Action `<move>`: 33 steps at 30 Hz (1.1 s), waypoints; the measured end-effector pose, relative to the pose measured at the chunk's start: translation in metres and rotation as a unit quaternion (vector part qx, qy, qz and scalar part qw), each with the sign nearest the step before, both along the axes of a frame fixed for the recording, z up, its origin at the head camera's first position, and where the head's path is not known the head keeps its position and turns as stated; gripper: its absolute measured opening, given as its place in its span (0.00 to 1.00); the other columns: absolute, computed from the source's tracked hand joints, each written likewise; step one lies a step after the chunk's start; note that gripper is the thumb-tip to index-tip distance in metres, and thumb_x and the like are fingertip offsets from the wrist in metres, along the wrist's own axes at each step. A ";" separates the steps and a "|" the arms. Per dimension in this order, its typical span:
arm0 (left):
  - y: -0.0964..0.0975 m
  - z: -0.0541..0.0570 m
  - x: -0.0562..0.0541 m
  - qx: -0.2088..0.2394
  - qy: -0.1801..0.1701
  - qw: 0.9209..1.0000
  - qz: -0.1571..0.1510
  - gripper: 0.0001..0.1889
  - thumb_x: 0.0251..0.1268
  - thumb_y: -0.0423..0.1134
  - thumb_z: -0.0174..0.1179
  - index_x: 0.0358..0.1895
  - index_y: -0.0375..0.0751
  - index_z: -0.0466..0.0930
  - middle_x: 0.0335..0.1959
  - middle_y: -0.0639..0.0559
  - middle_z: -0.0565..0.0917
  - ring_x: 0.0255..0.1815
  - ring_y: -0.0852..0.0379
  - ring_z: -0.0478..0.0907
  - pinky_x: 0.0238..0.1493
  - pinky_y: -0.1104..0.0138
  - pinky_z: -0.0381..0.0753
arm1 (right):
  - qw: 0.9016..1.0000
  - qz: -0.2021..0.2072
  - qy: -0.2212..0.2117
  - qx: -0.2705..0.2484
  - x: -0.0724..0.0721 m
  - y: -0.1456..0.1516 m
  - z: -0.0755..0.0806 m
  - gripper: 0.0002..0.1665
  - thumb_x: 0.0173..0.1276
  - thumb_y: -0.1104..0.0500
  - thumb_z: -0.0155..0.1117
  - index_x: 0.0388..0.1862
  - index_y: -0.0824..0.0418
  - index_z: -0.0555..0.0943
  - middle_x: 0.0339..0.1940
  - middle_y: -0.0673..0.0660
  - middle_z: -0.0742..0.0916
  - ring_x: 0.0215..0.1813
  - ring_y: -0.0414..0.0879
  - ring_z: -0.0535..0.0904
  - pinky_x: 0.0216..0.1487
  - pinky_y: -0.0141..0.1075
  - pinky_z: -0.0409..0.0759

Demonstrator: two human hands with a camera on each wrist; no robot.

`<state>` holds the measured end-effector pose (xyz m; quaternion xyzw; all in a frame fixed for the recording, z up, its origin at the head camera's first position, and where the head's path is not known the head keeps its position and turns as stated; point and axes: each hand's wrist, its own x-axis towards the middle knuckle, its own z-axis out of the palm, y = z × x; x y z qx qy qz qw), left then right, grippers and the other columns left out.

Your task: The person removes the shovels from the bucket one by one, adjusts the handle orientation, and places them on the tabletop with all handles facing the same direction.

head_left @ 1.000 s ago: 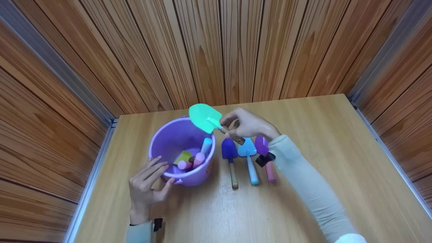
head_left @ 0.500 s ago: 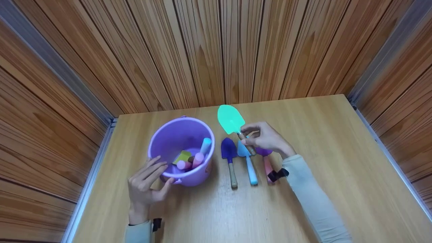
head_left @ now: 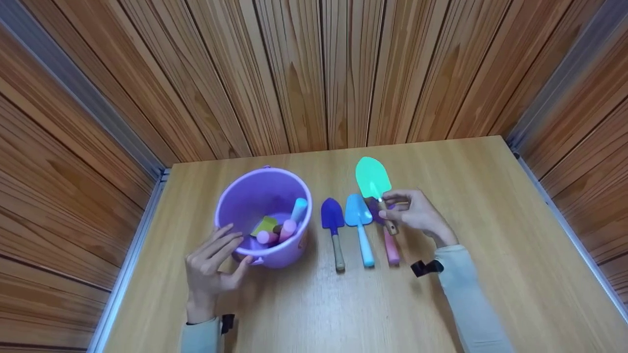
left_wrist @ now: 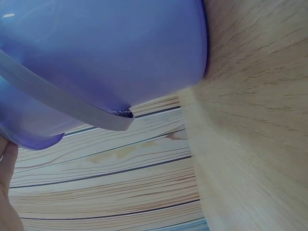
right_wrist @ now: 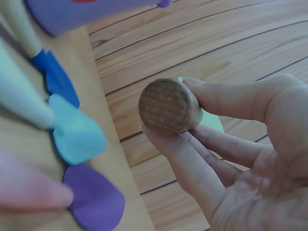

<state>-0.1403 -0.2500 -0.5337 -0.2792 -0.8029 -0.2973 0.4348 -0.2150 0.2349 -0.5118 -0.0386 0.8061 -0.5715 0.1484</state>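
Observation:
My right hand (head_left: 417,213) pinches the wooden handle of a mint-green trowel (head_left: 373,177) between thumb and fingers, blade pointing away. In the right wrist view the round end of the wooden handle (right_wrist: 166,107) faces the camera. Beneath it lies a purple trowel with a pink handle (head_left: 391,249), its blade partly covered in the head view. My left hand (head_left: 208,269) holds the near left rim of a purple bucket (head_left: 265,184), fingers over the edge and thumb at the front. Inside the bucket are pink handle ends (head_left: 288,228), a light blue handle (head_left: 299,210) and a yellow-green piece (head_left: 265,225).
Right of the bucket, a dark blue trowel (head_left: 332,215) with a wooden handle and a light blue trowel (head_left: 364,240) lie side by side on the wooden table (head_left: 314,314). Wood-plank walls (head_left: 304,73) stand behind and at both sides. The bucket's carrying handle (left_wrist: 62,98) hangs at its side.
My right hand has carried the mint-green trowel rightward and toward me, from over the bucket's right rim to above the purple trowel. The left hand and bucket have barely moved.

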 end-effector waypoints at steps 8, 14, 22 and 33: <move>-0.002 -0.001 0.000 0.013 0.004 1.000 -0.002 0.26 0.67 0.62 0.68 0.47 0.40 0.95 0.44 0.44 0.94 0.49 0.38 0.92 0.68 0.64 0.81 | 1.000 -0.009 -0.021 0.009 0.005 0.008 -0.013 0.33 0.72 0.59 0.75 0.73 0.66 0.77 0.63 0.67 0.85 0.55 0.50 0.90 0.52 0.34 0.90; -0.001 -0.002 0.003 0.002 0.000 1.000 0.003 0.25 0.67 0.61 0.68 0.45 0.39 0.95 0.45 0.46 0.94 0.49 0.39 0.92 0.69 0.65 0.80 | 0.998 -0.028 -0.041 0.046 0.013 0.019 -0.015 0.35 0.72 0.56 0.75 0.73 0.66 0.76 0.62 0.65 0.86 0.53 0.47 0.89 0.52 0.34 0.87; -0.001 0.001 0.001 -0.002 -0.006 1.000 -0.002 0.24 0.67 0.60 0.68 0.47 0.41 0.95 0.45 0.46 0.94 0.50 0.41 0.93 0.69 0.65 0.80 | 0.994 -0.064 -0.056 0.063 0.024 0.034 -0.022 0.37 0.71 0.55 0.76 0.74 0.67 0.75 0.65 0.67 0.84 0.57 0.50 0.86 0.55 0.34 0.88; 0.001 0.002 0.000 -0.008 0.001 1.000 0.006 0.25 0.67 0.61 0.67 0.45 0.41 0.95 0.45 0.48 0.95 0.48 0.41 0.93 0.69 0.64 0.81 | 0.989 -0.092 -0.104 0.056 0.031 0.034 -0.029 0.38 0.72 0.57 0.75 0.76 0.68 0.72 0.67 0.69 0.81 0.55 0.50 0.86 0.53 0.38 0.92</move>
